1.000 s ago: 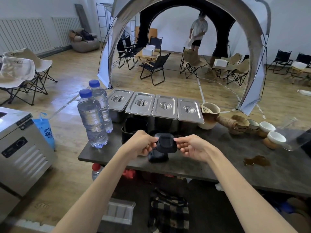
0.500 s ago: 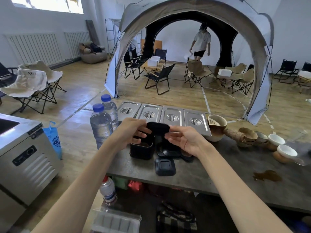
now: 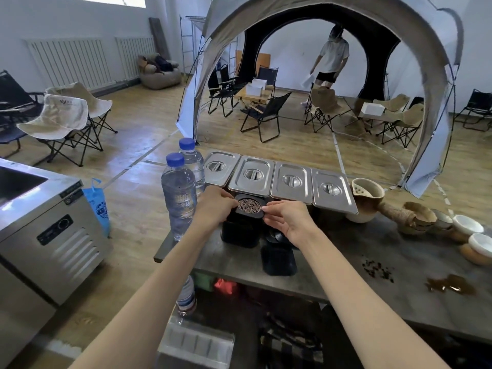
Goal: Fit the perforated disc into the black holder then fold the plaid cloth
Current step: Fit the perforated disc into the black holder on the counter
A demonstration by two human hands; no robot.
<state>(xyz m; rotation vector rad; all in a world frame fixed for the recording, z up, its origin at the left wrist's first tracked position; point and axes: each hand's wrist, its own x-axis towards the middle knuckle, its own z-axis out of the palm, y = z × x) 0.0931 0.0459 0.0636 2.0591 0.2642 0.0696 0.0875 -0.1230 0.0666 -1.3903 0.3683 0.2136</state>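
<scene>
– On the worktop, past its middle and seen from the head camera, what are the hands doing?

– Both are on the holder, a black rounded-square piece raised just above a black box. The left hand grips its left edge with curled fingers. The right hand pinches its right edge between thumb and fingertips.

– And the disc?

– The disc lies on the holder's top face, between the two hands. It is round and coppery, with a cut-out pattern. I cannot tell whether it is fully seated in the recess or only resting on it.

– Where is the cloth?

– The cloth sits low in the near part of the scene, under the worktop's near edge. It is bunched and dark plaid, and neither hand touches it.

– What else is on the worktop?

– A black lid lies flat just nearer than the box, below the right wrist. Two bottles with blue caps stand upright to the left of the left hand. Four steel pans with lids run in a row just beyond the hands. To the right are a tan pitcher, then small cups at the right edge. A brown spill and dark crumbs lie on the near right.

– Anyone else?

– A person stands far off under a domed tent, among folding chairs.
</scene>
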